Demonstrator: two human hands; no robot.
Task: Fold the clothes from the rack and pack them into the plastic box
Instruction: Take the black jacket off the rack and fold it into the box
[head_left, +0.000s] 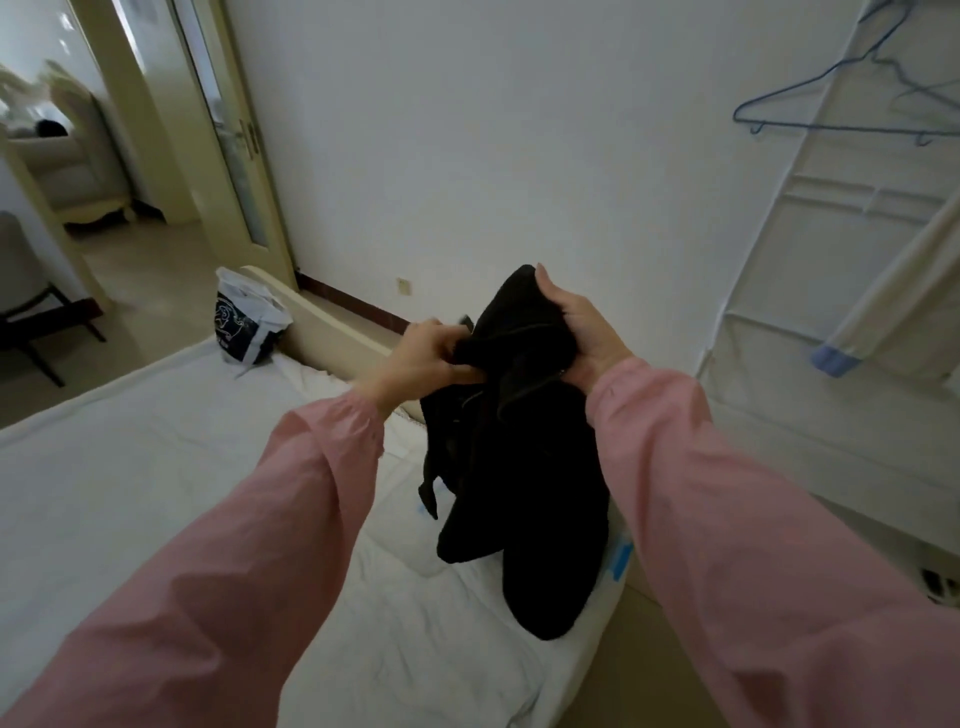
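A black garment (519, 467) hangs bunched in the air over the right side of a white bed (156, 467), its lower end touching the sheet. My left hand (421, 358) pinches a fold at the garment's upper left. My right hand (582, 327) grips its top edge from the right, thumb on the fabric. Both arms wear pink sleeves. The white clothes rack (831, 249) stands at the right with blue hangers (841, 104) on it and no clothes showing. No plastic box is in view.
A dark and white plastic bag (249, 322) sits at the bed's far corner by the footboard. An open door (228, 130) at the left leads to another room. A dark chair (31, 312) stands at the far left. A white wall lies straight ahead.
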